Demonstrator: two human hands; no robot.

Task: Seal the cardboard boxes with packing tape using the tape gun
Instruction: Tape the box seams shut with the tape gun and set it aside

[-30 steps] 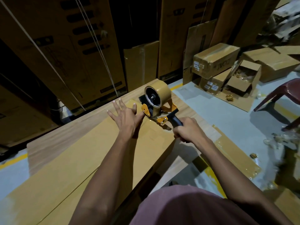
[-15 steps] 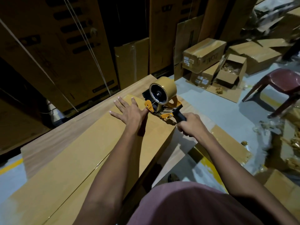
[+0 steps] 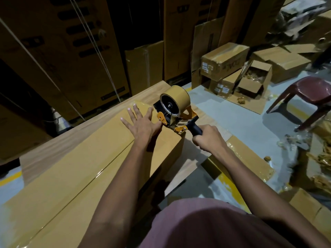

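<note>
Tape gun point(image 3: 176, 113) sits at the far end of the long flat cardboard box point(image 3: 71, 176), around one o'clock from the frame's centre, its brown tape roll point(image 3: 176, 100) upright on the yellow frame. The right hand point(image 3: 208, 137) grips the black handle with fingers curled round it. The left hand point(image 3: 141, 122) lies flat on the box top just at nine o'clock of the gun, fingers straight and spread wide, thumb beside the gun's front. Glossy tape runs along the box's middle seam. At two o'clock on the grey floor sit small cardboard boxes point(image 3: 223, 59), one open point(image 3: 254, 77), with a maroon plastic chair point(image 3: 309, 92) at three o'clock.
</note>
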